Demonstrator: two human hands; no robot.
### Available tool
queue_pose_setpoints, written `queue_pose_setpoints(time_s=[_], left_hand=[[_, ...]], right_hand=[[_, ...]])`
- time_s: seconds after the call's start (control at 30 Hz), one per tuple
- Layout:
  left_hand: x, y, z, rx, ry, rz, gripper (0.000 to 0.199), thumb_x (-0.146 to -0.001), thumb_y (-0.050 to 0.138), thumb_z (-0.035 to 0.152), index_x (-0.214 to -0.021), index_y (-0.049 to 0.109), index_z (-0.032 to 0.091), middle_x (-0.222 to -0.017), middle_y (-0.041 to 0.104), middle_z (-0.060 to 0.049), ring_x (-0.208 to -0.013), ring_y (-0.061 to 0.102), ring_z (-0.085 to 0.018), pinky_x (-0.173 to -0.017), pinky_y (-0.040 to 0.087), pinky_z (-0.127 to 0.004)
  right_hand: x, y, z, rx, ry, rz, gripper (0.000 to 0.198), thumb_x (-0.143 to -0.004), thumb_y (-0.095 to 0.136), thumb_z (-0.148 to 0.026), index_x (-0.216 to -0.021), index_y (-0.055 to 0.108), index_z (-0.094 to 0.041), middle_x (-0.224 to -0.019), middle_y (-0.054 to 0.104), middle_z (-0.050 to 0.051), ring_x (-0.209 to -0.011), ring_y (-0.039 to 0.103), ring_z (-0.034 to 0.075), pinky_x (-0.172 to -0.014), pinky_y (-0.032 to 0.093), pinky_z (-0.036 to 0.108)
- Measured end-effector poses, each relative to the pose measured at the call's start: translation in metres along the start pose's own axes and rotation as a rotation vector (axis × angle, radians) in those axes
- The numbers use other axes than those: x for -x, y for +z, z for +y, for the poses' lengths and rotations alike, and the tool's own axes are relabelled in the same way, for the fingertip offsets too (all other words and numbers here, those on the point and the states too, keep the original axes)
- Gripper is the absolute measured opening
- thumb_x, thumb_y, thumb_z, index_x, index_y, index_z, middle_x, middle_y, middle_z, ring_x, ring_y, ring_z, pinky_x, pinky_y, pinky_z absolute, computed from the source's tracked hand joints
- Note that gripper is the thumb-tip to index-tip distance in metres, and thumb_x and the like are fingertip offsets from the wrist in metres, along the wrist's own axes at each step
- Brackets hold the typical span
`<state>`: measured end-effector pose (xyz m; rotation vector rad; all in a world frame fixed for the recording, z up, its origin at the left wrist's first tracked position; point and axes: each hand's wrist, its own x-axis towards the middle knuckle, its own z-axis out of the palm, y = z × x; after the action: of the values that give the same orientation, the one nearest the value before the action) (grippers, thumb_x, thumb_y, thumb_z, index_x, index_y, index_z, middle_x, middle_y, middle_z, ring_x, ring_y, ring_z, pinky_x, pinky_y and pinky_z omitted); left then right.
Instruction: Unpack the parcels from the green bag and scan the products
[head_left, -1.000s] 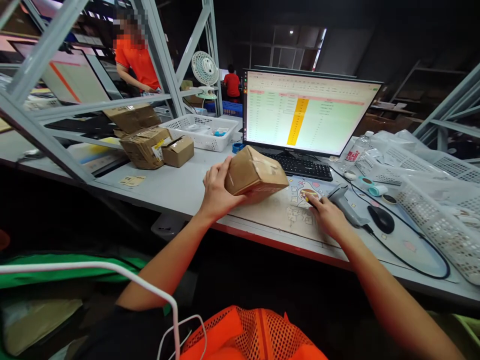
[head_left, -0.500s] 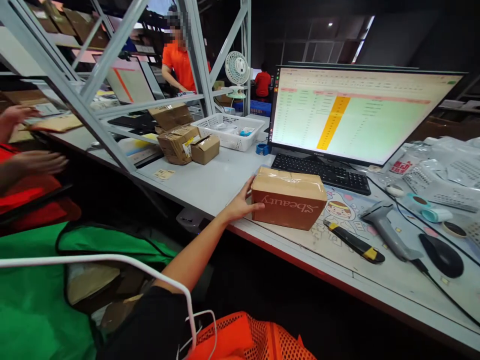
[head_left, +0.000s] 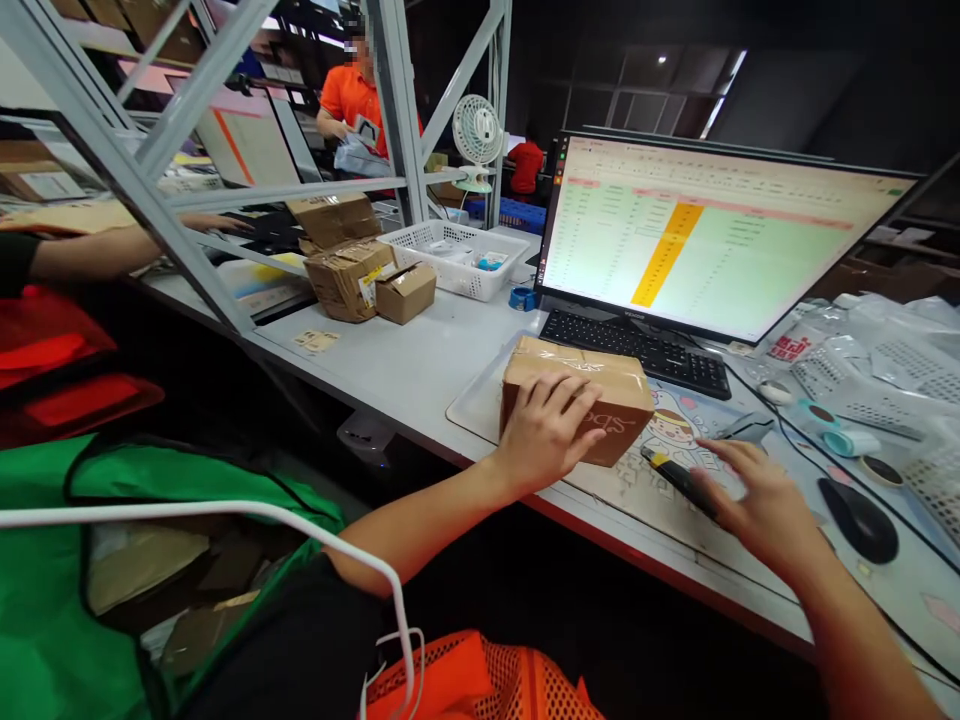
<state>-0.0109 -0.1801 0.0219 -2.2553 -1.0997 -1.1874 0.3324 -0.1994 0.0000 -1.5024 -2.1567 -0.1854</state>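
Observation:
A brown cardboard box (head_left: 581, 358) with tape along its top stands in front of the keyboard. My left hand (head_left: 551, 430) lies against its printed front, fingers spread and reaching toward the top edge, covering much of the lettering. On the right, my right hand (head_left: 761, 500) hovers with fingers apart, holding nothing that I can see. Below its fingers is a black and yellow utility knife (head_left: 679, 482), its rear end hidden by the hand. A grey handheld scanner (head_left: 750, 427) shows only in part behind that hand.
A monitor (head_left: 727, 230) and keyboard (head_left: 637, 350) stand behind the box. To the right are a mouse (head_left: 859, 518), cables and tape rolls. Small cartons (head_left: 349, 275) and a white basket (head_left: 457, 260) sit left, near the metal frame. A co-worker's arm (head_left: 105, 255) reaches in at far left.
My left hand has moved from the box's left side onto its front. My right hand has come into view over the scanner and knife. The co-worker at left has reached forward.

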Motion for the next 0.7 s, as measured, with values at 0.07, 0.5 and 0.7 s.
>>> queue_pose_setpoints(time_s=[0.07, 0.5, 0.7], left_hand=[[0.003, 0.013, 0.0, -0.047, -0.01, 0.035, 0.046, -0.108, 0.061, 0.044, -0.144, 0.064, 0.015, -0.143, 0.07, -0.013, -0.134, 0.059, -0.031, -0.118, 0.038, -0.048], [0.004, 0.046, -0.005, -0.02, -0.097, 0.252, 0.017, -0.109, 0.064, 0.035, -0.114, 0.079, 0.028, -0.113, 0.083, -0.001, -0.103, 0.069, -0.021, -0.095, 0.038, -0.043], [0.007, 0.047, -0.005, -0.022, -0.091, 0.23, 0.018, -0.107, 0.063, 0.03, -0.114, 0.08, 0.026, -0.106, 0.082, -0.003, -0.097, 0.068, -0.024, -0.093, 0.038, -0.044]], right_hand=[[0.005, 0.028, 0.013, 0.09, 0.072, -0.131, 0.059, -0.103, 0.048, -0.058, -0.138, 0.069, -0.016, -0.127, 0.071, 0.02, -0.113, 0.069, 0.038, -0.098, 0.059, 0.056], [-0.156, -0.072, -0.096, -0.211, -0.206, -0.291, 0.051, -0.106, 0.048, -0.056, -0.132, 0.079, -0.023, -0.094, 0.08, 0.009, -0.08, 0.069, 0.023, -0.079, 0.053, 0.037], [-0.227, -0.047, -0.184, -0.104, -0.381, -0.644, 0.045, -0.105, 0.049, -0.048, -0.114, 0.084, -0.02, -0.098, 0.08, 0.009, -0.081, 0.066, 0.021, -0.076, 0.048, 0.035]])
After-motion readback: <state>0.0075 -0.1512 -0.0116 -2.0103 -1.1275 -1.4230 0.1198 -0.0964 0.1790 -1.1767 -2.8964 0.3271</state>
